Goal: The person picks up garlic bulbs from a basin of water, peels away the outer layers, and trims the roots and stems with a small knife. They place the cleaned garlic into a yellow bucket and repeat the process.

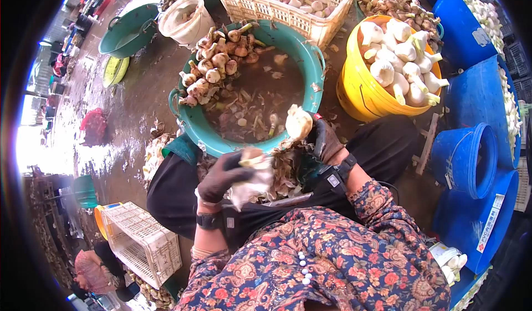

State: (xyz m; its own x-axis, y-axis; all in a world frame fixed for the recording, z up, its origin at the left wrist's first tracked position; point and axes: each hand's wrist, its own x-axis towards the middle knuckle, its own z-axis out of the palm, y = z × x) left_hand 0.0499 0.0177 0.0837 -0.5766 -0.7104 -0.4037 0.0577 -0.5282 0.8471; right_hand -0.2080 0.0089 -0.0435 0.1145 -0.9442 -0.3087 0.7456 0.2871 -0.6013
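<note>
- Teal basin (194,125) holds murky water and unpeeled garlic.
- Yellow bucket (354,89) holds white bulbs.
- Left hand (221,179) clutches a half-skinned bulb (252,157); peeling seems underway.
- Right hand (327,140) grips a peeled bulb (298,121) above the basin's rim; setting it down calls for a reach to the bucket.

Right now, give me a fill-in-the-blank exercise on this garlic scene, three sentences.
1. The peeled garlic fills the ____ bucket.
2. The left hand grips a husky bulb; the clean bulb over the basin is in the ____ hand.
3. The small bucket at the far right is ____.
Missing words: yellow; right; blue.
</note>
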